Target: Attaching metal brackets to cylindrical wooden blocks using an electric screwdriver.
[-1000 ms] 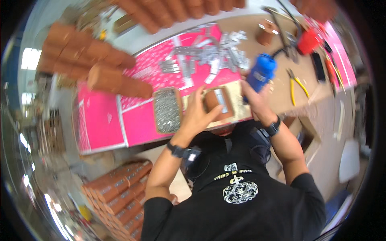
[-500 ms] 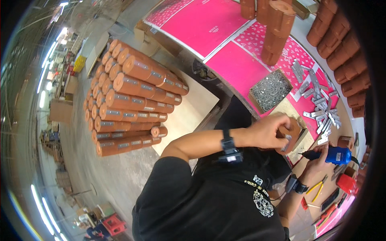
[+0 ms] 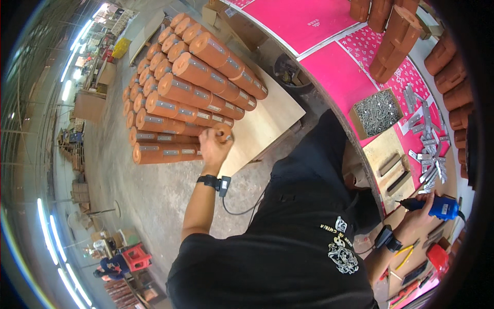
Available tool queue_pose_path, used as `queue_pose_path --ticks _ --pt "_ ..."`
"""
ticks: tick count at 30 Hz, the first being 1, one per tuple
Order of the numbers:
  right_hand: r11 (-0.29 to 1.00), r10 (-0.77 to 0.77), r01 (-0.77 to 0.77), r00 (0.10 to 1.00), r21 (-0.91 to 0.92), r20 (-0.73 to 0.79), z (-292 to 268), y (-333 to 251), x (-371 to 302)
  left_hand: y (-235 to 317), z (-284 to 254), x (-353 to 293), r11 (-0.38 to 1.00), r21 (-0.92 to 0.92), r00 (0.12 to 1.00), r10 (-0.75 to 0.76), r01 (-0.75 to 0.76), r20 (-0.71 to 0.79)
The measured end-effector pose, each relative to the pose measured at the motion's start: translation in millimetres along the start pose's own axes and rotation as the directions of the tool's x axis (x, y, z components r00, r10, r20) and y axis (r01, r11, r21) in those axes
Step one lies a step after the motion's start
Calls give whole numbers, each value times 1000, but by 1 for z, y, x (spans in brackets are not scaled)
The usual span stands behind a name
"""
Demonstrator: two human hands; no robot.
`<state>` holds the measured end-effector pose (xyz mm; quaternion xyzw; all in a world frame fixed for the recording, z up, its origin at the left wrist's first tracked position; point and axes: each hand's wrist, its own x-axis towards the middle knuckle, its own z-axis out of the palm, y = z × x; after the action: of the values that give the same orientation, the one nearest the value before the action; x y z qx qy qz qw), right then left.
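At the near end of the stack, my left hand (image 3: 215,149) is closed around a short reddish-brown cylinder (image 3: 223,132) with a hole in its end. The stack (image 3: 200,95) is made of rows of similar cylinders, many bearing small metal plates along their sides. Over the bench's right side, my right hand (image 3: 421,213) grips a blue electric screwdriver (image 3: 443,208), its dark tip pointing left. Left of that tip lies a wooden board (image 3: 378,154) with two dark strips (image 3: 397,181) on it. My left fingers partly hide the held cylinder.
An open box of screws (image 3: 378,113) sits on the pink-covered bench (image 3: 345,74), beside scattered metal plates (image 3: 427,147). More brown pieces (image 3: 396,41) stand at the back. Yellow-handled pliers (image 3: 405,256) and a red tool (image 3: 437,257) lie at the right. A pale board (image 3: 267,123) carries the stack.
My left hand has swung left from the bench to the stack; the brown piece it held over the board is gone from there. My right hand still holds the screwdriver. The view has shifted.
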<state>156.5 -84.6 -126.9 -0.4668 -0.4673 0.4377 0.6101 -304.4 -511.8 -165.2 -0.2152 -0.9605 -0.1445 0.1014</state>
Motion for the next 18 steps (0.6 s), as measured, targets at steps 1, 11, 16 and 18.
queue_pose_path --ticks 1,11,16,18 --pt "1000 0 0 1000 -7 -3 0 -2 -1 -19 5 -3 999 17 999 -51 51 1" --pt "996 -40 42 999 -73 34 3 -8 -1 -91 21 3 969 55 971 -240 240 -3" --pt "996 -74 76 997 -48 35 2 -6 2 -102 33 4 943 18 943 -332 332 34" --pt "995 -78 80 996 -56 37 0 -8 1 -104 34 3 944 11 942 -331 331 48"
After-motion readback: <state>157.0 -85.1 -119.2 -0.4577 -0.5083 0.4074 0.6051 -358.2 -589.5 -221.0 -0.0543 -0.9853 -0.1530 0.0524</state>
